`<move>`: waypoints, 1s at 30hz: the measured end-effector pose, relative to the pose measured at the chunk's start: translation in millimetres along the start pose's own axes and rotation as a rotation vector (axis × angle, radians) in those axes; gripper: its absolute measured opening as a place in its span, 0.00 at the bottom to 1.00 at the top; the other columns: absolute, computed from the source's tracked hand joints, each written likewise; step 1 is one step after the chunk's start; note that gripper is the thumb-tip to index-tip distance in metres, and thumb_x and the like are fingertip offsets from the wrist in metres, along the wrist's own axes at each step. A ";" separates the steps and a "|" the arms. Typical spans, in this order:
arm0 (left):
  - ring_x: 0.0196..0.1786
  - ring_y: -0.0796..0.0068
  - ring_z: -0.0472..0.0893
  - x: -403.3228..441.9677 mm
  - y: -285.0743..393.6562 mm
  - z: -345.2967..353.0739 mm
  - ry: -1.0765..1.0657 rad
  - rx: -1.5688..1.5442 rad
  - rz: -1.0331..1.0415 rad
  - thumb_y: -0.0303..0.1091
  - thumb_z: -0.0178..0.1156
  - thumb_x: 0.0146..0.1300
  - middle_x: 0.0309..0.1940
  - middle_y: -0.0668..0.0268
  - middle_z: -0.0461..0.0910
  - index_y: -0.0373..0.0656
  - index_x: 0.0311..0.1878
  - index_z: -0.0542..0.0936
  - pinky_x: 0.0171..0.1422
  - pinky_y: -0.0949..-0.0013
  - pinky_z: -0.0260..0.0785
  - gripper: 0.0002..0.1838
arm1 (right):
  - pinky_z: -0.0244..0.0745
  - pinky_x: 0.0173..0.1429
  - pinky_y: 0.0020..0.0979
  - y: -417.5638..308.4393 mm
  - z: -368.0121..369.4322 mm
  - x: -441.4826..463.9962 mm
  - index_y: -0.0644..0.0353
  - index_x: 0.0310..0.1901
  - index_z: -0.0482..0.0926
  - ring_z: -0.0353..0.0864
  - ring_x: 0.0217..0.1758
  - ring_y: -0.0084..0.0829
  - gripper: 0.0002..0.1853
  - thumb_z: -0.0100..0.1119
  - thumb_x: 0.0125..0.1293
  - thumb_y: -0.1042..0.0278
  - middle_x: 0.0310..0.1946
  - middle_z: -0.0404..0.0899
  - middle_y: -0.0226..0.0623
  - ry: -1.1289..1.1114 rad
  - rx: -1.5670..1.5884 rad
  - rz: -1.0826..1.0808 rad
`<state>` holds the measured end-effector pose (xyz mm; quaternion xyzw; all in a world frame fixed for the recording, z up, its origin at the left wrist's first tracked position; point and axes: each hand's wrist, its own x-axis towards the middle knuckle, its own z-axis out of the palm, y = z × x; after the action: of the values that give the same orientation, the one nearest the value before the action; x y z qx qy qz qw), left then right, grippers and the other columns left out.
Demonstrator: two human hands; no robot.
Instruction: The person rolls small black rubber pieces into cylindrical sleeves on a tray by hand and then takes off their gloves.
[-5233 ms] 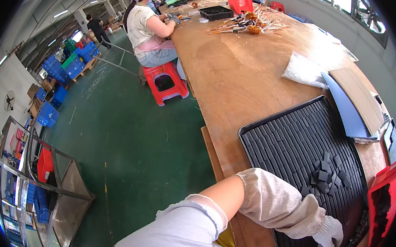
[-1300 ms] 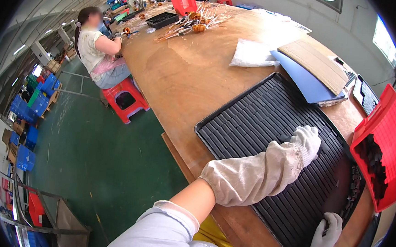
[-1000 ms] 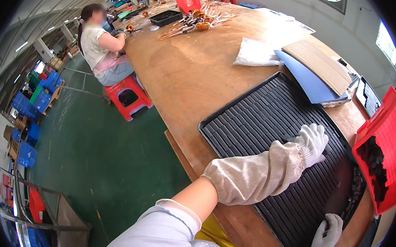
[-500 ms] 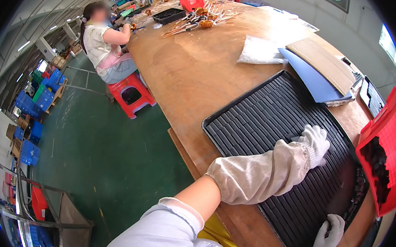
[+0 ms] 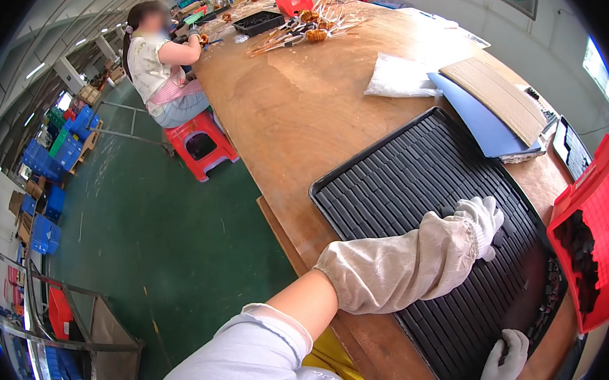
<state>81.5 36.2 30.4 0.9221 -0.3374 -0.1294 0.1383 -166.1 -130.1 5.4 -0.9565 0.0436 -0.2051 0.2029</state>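
A large black tray [image 5: 374, 151] lies on the table, filled with rows of small black rectangular blocks [image 5: 418, 173]. My left hand [image 5: 480, 227], in a pale glove with a beige sleeve cover above it, rests on the rows near the tray's middle. Its fingers are spread from the thumb, and I see no block gripped in it. At the tray's lower right edge is my gloved right hand [image 5: 505, 365], thumb apart from its bent fingers. Loose black blocks [image 5: 550, 295] lie along the tray's right side, close to that hand.
A red bin [image 5: 601, 246] holding black pieces is tipped beside the tray. Cardboard [image 5: 494, 97], a blue sheet [image 5: 475, 121] and a white bag [image 5: 401, 77] lie beyond. A person [image 5: 165, 67] sits on a red stool [image 5: 202, 144] at the table's left edge, near wired copper coils [image 5: 315, 34].
My left hand has shifted slightly across the blocks, its fingers and thumb moving a little. My right hand stays at the tray's edge.
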 end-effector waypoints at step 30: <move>0.25 0.67 0.82 -4.7 45.7 51.2 -0.562 -2.119 0.127 0.27 0.57 0.65 0.30 0.62 0.76 0.38 0.52 0.69 0.31 0.68 0.82 0.14 | 0.72 0.47 0.24 16.6 3.0 -11.2 0.66 0.50 0.76 0.73 0.46 0.27 0.13 0.44 0.69 0.84 0.51 0.71 0.39 0.185 0.223 0.158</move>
<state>34.3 -2.9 -0.8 0.2541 -0.1213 -0.5519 0.7850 -175.1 -142.4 -8.0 -0.8987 0.1140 -0.2794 0.3183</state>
